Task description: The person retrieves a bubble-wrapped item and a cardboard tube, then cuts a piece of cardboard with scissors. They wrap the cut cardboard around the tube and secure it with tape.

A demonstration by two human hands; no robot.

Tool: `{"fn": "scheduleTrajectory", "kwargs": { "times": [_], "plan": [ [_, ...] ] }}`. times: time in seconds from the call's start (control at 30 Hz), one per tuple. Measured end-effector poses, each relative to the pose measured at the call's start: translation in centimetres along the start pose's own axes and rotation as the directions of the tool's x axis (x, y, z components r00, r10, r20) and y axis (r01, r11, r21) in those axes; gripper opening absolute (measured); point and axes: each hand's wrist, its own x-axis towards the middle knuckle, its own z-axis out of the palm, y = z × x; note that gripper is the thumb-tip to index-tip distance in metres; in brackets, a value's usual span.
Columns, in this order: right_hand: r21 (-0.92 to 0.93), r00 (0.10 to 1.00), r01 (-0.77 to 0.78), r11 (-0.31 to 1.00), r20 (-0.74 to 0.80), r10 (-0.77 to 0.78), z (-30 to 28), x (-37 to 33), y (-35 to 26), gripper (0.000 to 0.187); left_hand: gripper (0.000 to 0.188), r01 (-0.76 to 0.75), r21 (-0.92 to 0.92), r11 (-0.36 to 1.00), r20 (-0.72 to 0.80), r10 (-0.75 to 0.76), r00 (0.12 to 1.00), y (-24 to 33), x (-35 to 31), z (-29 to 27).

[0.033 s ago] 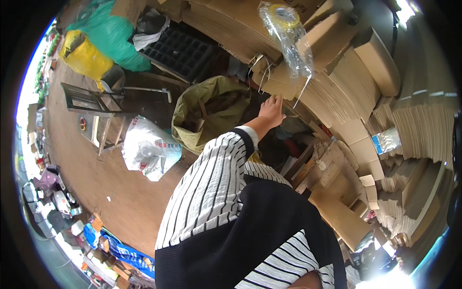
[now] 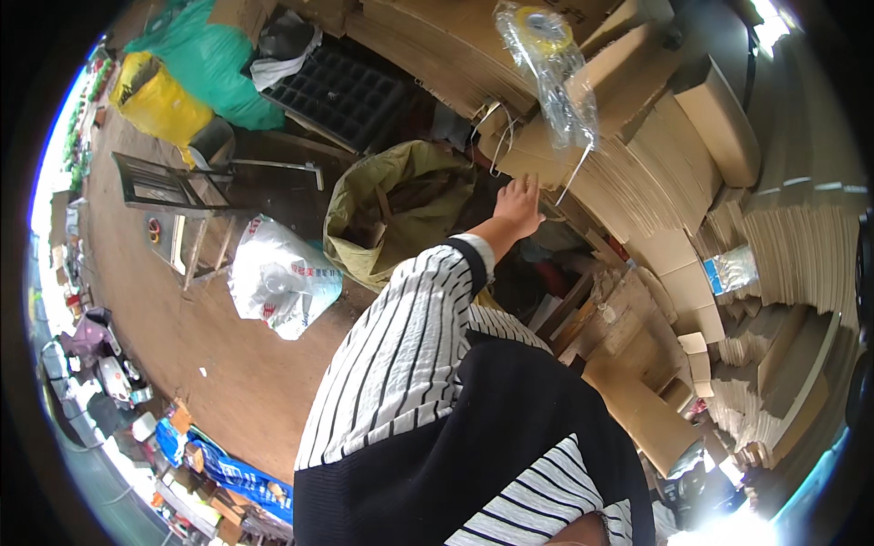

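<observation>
My left hand [image 2: 517, 206] reaches out with its back up, at the lower edge of a brown cardboard sheet [image 2: 526, 156]. Its fingers point away from me and the thumb stands apart on the right; nothing shows in its grasp. Whether the fingertips press on the cardboard or only hover by it, I cannot tell. Left of the hand gapes a large olive-green sack [image 2: 350, 196]. A clear plastic bag [image 2: 553, 91] holding a yellow tape roll [image 2: 543, 27] lies on the cardboard above, with a white strap [image 2: 577, 168] beside it. My right hand does not show.
Tall stacks of flat cardboard [image 2: 806, 246] fill the right side. On the left are a white plastic bag [image 2: 280, 278], a wooden chair [image 2: 173, 188], a black cell tray [image 2: 332, 98], a green bag [image 2: 202, 59] and a yellow sack [image 2: 159, 102]. Brown floor [image 2: 228, 373] spreads below them.
The view has shifted very slightly. My left hand stays at the cardboard's edge, a touch farther up and to the right in the picture.
</observation>
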Motion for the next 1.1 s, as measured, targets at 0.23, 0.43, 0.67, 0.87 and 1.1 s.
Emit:
{"fn": "scheduleTrajectory", "kwargs": {
  "times": [0.23, 0.43, 0.67, 0.87, 1.1],
  "plan": [
    [-0.002, 0.994, -0.080, 0.997, 0.075, 0.080, -7.9, 0.6, -10.8, 0.032, 0.094, 0.067, 0.070, 0.995, 0.057, -0.071, 0.996, 0.1, 5.0, -0.2],
    [0.022, 0.987, -0.125, 0.992, 0.109, 0.121, -13.7, 3.1, -21.7, 0.033, 0.047, -0.088, 0.048, 0.995, 0.028, 0.086, 0.996, 0.6, 6.7, 2.1],
    [0.660, 0.939, 0.302, 0.688, -0.330, -0.096, -18.3, 12.5, -27.4, 0.049, 0.017, -0.446, 0.072, 0.892, -0.248, 0.449, 0.858, 1.7, 6.4, 1.4],
    [0.937, 0.957, 0.240, 0.253, -0.272, 0.098, -21.8, 23.2, -35.1, 0.046, 0.018, -0.458, -0.042, 0.888, -0.153, 0.448, 0.881, 0.1, 6.2, 1.3],
    [0.746, 0.804, 0.418, 0.519, -0.569, 0.170, -22.3, 25.1, -36.6, 0.041, 0.017, -0.096, -0.954, 0.286, -0.161, -0.215, 0.963, -7.2, 10.1, 1.1]
  ]
}}
